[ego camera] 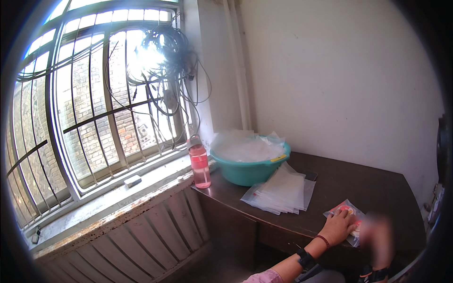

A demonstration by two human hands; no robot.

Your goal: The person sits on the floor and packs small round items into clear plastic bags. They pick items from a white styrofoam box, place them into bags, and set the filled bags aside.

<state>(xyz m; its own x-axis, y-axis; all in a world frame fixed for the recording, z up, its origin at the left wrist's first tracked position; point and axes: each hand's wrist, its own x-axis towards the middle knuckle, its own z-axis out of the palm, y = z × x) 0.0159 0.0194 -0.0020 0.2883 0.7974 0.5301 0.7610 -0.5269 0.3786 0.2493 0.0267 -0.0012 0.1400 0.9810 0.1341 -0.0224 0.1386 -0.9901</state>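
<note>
My left hand (336, 226), with a red beaded bracelet and a black wrist band, lies on a clear plastic bag (348, 208) with red and white contents at the front right of the dark table. Close by on the right, my right hand (377, 235) is blurred at the bag's right side; its fingers cannot be made out. Left of the hands, a fanned stack of translucent plastic bags (283, 192) lies on the table. Behind that stack stands a teal plastic basin (244, 173), heaped with more translucent bags (251, 148).
A pink drink bottle (200, 166) stands at the table's (354, 177) left corner beside the windowsill (155, 173). A dark flat object (311, 175) lies partly behind the bag stack. Coiled cables (166, 53) hang at the barred window. A ribbed radiator (141, 233) is below the sill.
</note>
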